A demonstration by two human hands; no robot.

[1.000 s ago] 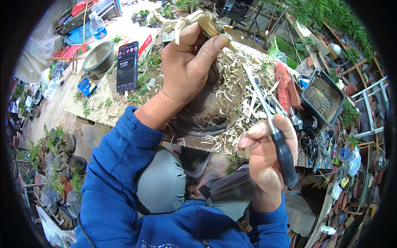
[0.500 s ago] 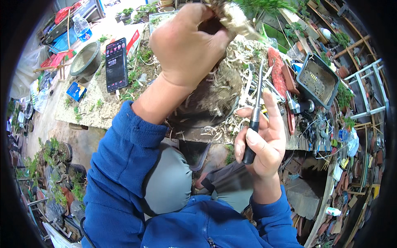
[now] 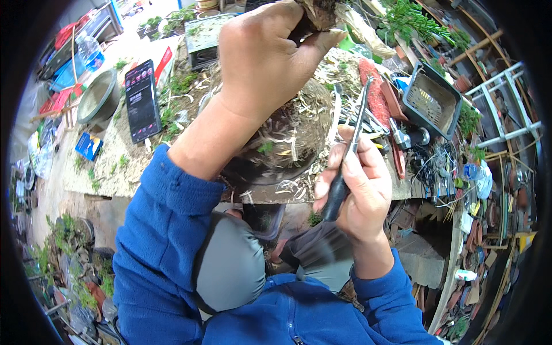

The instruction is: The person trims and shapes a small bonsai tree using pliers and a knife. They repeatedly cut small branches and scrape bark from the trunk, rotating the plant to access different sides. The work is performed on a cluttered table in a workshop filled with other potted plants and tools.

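At the top, my left hand [image 3: 259, 57] is closed round the brown trunk [image 3: 319, 12] of a small tree. A pale stripped branch [image 3: 365, 31] and green needle foliage [image 3: 408, 20] stick out to the right of it; the rest is cut off by the picture's edge. My right hand [image 3: 363, 190] holds a slim carving tool [image 3: 336, 198] by its black handle, fingers wrapped round it. Its thin metal shaft points up and away, with a small hooked tip, apart from the tree. Below my left hand lies a dark round base [image 3: 270, 164] strewn with wood shavings.
On the bench's left are a phone [image 3: 142, 102], a grey round pot [image 3: 98, 98] and a small blue box [image 3: 89, 146]. To the right lie a red fuzzy roll [image 3: 374, 92], a black plastic basket [image 3: 431, 100] and scattered hand tools. A metal rack [image 3: 506, 106] stands beyond.
The view has shifted a little to the right. The tree has turned in my left hand, its foliage now farther right. My right hand has moved slightly toward me with the carving tool.
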